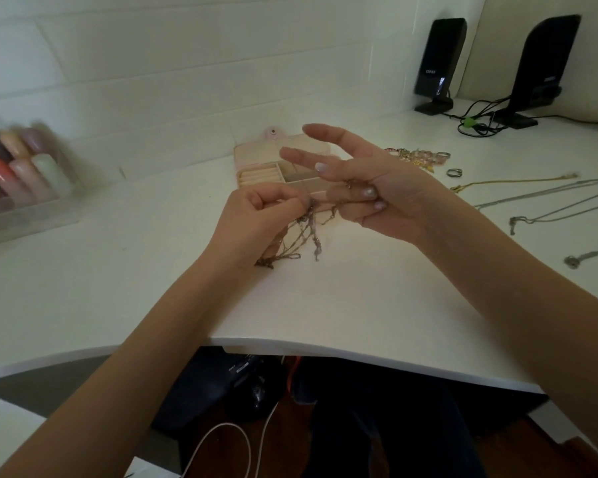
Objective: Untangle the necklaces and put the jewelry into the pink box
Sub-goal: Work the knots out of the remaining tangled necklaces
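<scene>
The left hand (256, 215) pinches a strand of the tangled necklaces (299, 236) between thumb and curled fingers, lifted just above the white table (325, 305). The right hand (370, 188) holds the other end of the knot under its two lower fingers, curled against the palm, while the index and middle fingers stick out straight toward the far left. The loose chains hang between the hands and trail down to the tabletop.

Just beyond the hands sits the open pink box (256, 174), its compartments facing up and apparently empty. To the right lie the already freed chains (532, 198), a ring (454, 172) and a small heap of bracelets (415, 157).

I'd worry about a hard sideways pull: it could cinch the knot tighter or snap a thin link. The dangling ends could also catch each other again if the bundle is shaken.

There is plenty of bare surface near the person, but the table's near edge curves close under the forearms, so a dropped chain might slide off to the floor. To the far left stands a clear tray of bottles (21, 174); far right, two black speakers (441, 60) with cables.
</scene>
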A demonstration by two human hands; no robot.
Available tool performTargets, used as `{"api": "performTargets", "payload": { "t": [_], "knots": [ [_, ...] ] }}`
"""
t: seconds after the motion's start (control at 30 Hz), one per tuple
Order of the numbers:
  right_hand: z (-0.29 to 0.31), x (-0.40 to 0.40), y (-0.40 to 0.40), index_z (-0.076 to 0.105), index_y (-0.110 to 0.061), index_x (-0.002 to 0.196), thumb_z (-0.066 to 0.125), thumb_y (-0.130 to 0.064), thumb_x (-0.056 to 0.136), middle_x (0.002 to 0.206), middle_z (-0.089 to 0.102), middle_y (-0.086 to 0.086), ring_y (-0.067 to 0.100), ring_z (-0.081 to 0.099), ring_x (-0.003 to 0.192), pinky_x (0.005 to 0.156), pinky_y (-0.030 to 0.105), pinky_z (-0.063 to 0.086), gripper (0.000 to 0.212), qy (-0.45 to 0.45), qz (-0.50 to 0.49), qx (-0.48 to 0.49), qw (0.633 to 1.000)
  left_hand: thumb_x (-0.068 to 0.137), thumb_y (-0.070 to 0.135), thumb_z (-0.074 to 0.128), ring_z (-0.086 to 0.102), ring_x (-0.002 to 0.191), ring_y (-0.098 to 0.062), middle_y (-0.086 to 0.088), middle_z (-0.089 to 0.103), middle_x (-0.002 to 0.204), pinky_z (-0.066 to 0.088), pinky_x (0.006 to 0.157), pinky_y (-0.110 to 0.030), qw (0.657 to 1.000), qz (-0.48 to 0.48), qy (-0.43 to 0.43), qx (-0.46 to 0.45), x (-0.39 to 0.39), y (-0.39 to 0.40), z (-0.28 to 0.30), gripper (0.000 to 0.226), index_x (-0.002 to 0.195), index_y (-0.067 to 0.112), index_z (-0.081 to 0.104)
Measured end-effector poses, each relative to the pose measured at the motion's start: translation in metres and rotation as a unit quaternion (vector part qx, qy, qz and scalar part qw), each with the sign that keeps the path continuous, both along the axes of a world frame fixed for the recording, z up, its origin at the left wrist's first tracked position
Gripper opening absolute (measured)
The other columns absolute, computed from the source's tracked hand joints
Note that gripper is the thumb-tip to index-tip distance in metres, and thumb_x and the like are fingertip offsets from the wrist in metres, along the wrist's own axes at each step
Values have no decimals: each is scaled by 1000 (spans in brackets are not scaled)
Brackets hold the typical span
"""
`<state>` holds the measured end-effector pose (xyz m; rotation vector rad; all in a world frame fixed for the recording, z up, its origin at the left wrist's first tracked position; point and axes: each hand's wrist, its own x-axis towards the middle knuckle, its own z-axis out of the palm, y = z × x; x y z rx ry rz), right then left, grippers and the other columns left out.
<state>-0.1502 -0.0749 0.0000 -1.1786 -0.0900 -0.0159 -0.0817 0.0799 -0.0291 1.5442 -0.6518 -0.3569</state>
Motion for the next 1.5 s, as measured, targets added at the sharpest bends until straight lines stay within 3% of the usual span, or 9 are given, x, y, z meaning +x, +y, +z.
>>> {"api": "performTargets", "payload": {
  "t": [0.3, 0.4, 0.53, 0.7, 0.8, 0.97, 1.07, 1.17, 1.5],
  "knots": [
    [-3, 4, 1, 55, -14, 118, 36, 24, 79, 124, 65, -3, 7, 47, 56, 54, 19, 41, 58, -70, -163, -155, 972, 85, 16, 66, 19, 37, -10, 4, 32, 43, 10, 43, -23, 999, 30, -7, 19, -2, 2, 0, 19, 69, 21, 74],
    [2, 5, -6, 55, -13, 114, 32, 27, 79, 120, 66, 0, 10, 61, 75, 70, 23, 51, 58, -89, -176, -36, 980, 86, 19, 63, 21, 38, -9, 5, 27, 41, 15, 41, -20, 997, 63, -27, 42, -2, 2, -1, 16, 83, 10, 77],
    [8, 1, -7, 56, -12, 116, 24, 24, 77, 121, 64, 5, 10, 51, 56, 49, 16, 44, 62, -63, -162, 61, 983, 89, 17, 59, 24, 35, -5, 8, 30, 39, 22, 37, -14, 993, 88, -52, 63, -2, 2, -1, 20, 84, 7, 76],
    [7, 1, -8, 56, -18, 121, 43, 1, 87, 119, 67, 3, 8, 24, 39, 36, 18, 22, 41, 13, -183, -144, 972, 84, 13, 61, 51, 63, -17, -21, 66, 68, 39, 61, -25, 985, 117, -105, 66, -3, 1, -2, 23, 71, 24, 77],
    [3, -1, -3, 55, -20, 124, 48, 10, 87, 128, 61, 0, -1, 35, 36, 37, 17, 22, 48, -43, -191, -273, 942, 82, 21, 70, 49, 62, -19, -30, 62, 71, 37, 62, -28, 989, 95, -104, 49, -7, 1, 0, 13, 71, 16, 75],
    [-3, 0, -1, 60, -28, 116, 43, 14, 82, 143, 45, -17, -10, 62, 64, 52, 20, 53, 56, -105, -241, -435, 862, 79, 26, 76, 45, 55, -18, -20, 59, 61, 35, 57, -26, 987, 98, -119, 35, -4, 2, -1, 9, 76, 17, 75],
    [-8, 3, -5, 72, -23, 97, 51, 8, 77, 146, 42, -13, -15, 56, 93, 76, 11, 48, 42, -116, -219, -557, 792, 83, 26, 71, 48, 48, -5, 4, 64, 52, 38, 52, -18, 967, 136, -204, 65, 0, 2, -7, 7, 78, 27, 76],
    [-15, 8, -8, 75, -26, 92, 68, -12, 81, 138, 49, -12, 3, 49, 121, 99, 27, 39, 20, -114, -215, -635, 733, 88, 23, 65, 42, 45, -7, 4, 59, 49, 32, 47, -19, 933, 152, -313, 95, -3, 0, -10, 15, 79, 22, 77],
    [-14, 11, -8, 77, -20, 83, 63, -28, 89, 66, 70, -4, 0, 55, 55, 52, 23, 47, 17, -46, -250, -572, 780, 98, 20, 49, 39, 35, -6, 6, 48, 43, 26, 41, -9, 944, 181, -271, 53, -2, -1, -6, 20, 84, 7, 57]
  ]
}}
